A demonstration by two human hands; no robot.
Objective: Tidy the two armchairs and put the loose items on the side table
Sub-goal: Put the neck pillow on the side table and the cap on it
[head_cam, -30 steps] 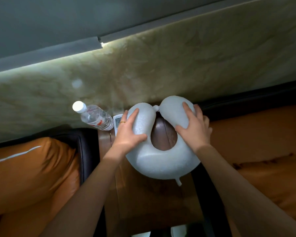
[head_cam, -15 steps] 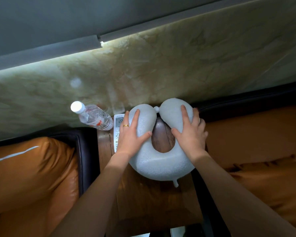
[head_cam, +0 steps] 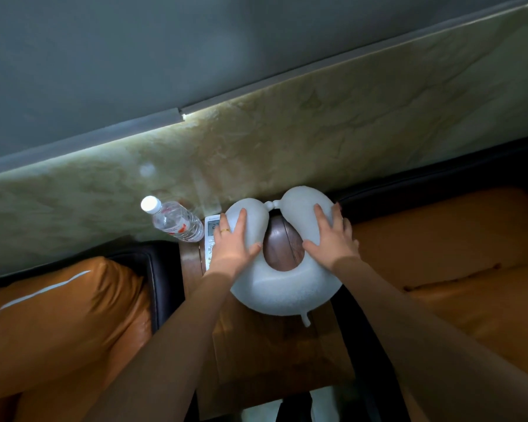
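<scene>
Both the left hand point(head_cam: 234, 248) and right hand point(head_cam: 330, 240) lie flat, fingers extended, on the neck pillow point(head_cam: 282, 295) atop the side table point(head_cam: 269, 351).

marbled beige wall panel point(head_cam: 317, 141) seen across middle; grey wall point(head_cam: 134, 56) above; pale trim strip point(head_cam: 83, 140) set between.

Lounge: leather armchairs point(head_cam: 58, 315), wooden side table point(head_cam: 256, 354), marble wall point(head_cam: 317, 132).

Both forearms bare to frame edge, hands bare too. Left hand point(head_cam: 233, 245) w/ thin gold ring point(head_cam: 225, 230) on one finger, the one nearest the remote point(head_cam: 210, 239). Right hand point(head_cam: 329, 239): nothing worn.
</scene>
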